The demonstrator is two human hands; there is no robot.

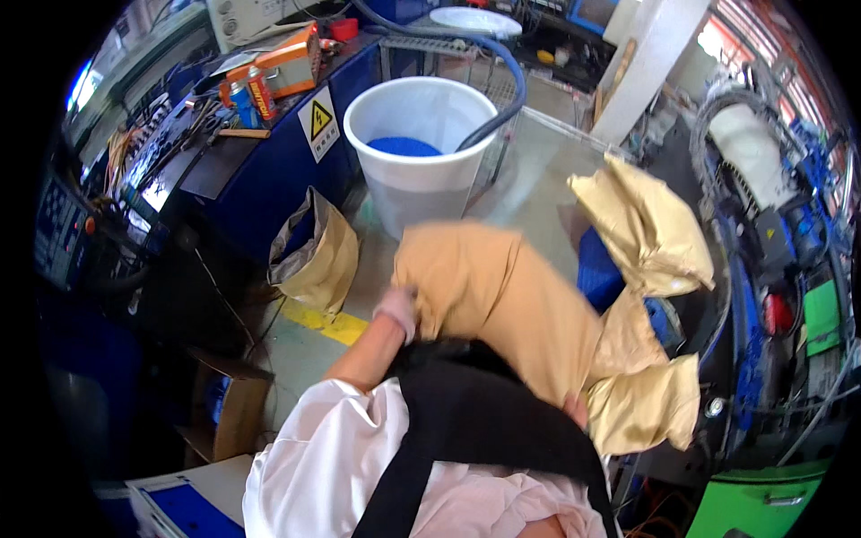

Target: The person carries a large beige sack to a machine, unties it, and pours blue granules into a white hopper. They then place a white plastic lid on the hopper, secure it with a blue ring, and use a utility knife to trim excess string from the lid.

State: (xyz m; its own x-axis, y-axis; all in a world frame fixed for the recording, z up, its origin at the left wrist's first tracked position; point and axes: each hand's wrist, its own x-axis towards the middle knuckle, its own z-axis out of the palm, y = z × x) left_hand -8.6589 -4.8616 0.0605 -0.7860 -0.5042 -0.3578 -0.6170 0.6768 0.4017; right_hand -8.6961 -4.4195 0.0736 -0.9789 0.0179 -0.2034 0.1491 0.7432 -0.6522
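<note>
A tan paper sack [484, 296] is showing a plain brown face, its far end [641, 229] gleaming pale gold. The left hand [397, 309] is wearing a light pinkish glove, and the sleeve [332, 439] is appearing white beside a black strap [466, 421]. Far off, a white bucket [421, 148] is holding bright blue granules [404, 146]. A blue cabinet [287, 161] is bearing a yellow triangle warning sign [320, 121]. The floor is carrying a yellow stripe [327, 323]. At near right, a green panel [762, 507] is glowing vividly.
</note>
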